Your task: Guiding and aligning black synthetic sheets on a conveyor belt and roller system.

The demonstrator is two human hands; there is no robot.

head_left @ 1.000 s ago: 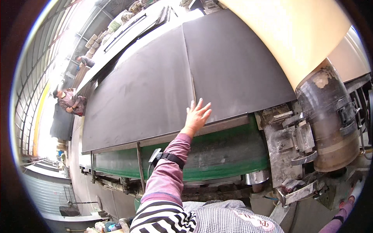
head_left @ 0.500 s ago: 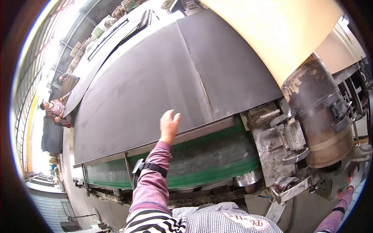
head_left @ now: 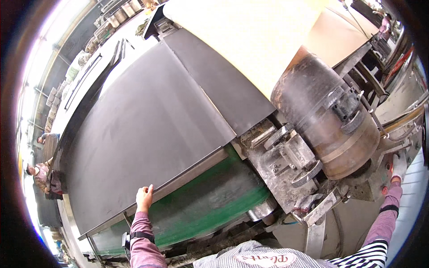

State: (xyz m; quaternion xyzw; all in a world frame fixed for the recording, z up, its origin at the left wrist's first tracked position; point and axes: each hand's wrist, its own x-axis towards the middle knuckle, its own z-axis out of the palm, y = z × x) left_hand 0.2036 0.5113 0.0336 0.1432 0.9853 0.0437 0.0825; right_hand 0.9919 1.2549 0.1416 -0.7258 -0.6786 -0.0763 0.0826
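My left hand [head_left: 144, 198] is at the near edge of a wide dark sheet [head_left: 143, 116], thumb apart from bent fingers, with nothing visible in its grasp. Beneath the sheet runs a green-edged conveyor belt [head_left: 210, 203]. A seam divides the sheet from a second dark sheet [head_left: 214, 82] beside the roller. On the far right, my right hand [head_left: 398, 164], in what looks like a pale glove, reaches to the machine frame by a red button [head_left: 384, 190]. Its fingers are too small and unclear to read.
A large worn metal roller [head_left: 330, 120] carries a cream sheet [head_left: 250, 35]. Gear wheels [head_left: 307, 174] and a metal bracket [head_left: 281, 163] stand between roller and belt. At the far left, a co-worker [head_left: 40, 174] stands by the dark sheet's edge, with another person [head_left: 48, 137] behind.
The view has swung right, bringing more of the roller and my right arm into sight. My left hand has come nearer, leftward along the sheet's edge.
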